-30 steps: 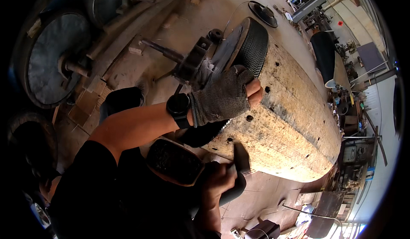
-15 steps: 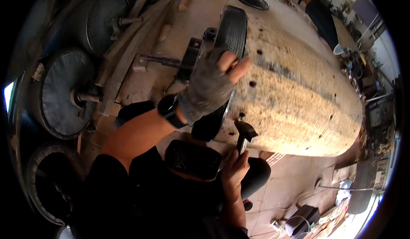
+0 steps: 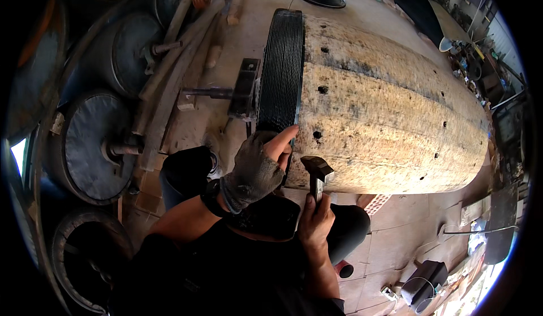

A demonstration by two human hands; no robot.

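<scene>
Hammer [image 3: 318,170] stood head-up in the person's right hand [image 3: 317,223], the bare fingers wrapped round its handle just below the head. Up and to the left of that grip was the left hand [image 3: 254,169], in a grey fingerless glove, its index finger stretched out and the others bent. From where I stood, I couldn't tell whether it pinched anything. That fingertip lay at the seam between a black ridged band [image 3: 281,67] and the pale, blotched body of a big barrel-shaped roller [image 3: 390,104]. The roller spread away above and to the right of both hands, and a dark hole [image 3: 318,135] showed in it just right of the left fingertip. Beyond the left hand, a metal shaft [image 3: 209,92] ran out from a dark block [image 3: 244,92], with wooden planks [image 3: 176,87] farther left.
</scene>
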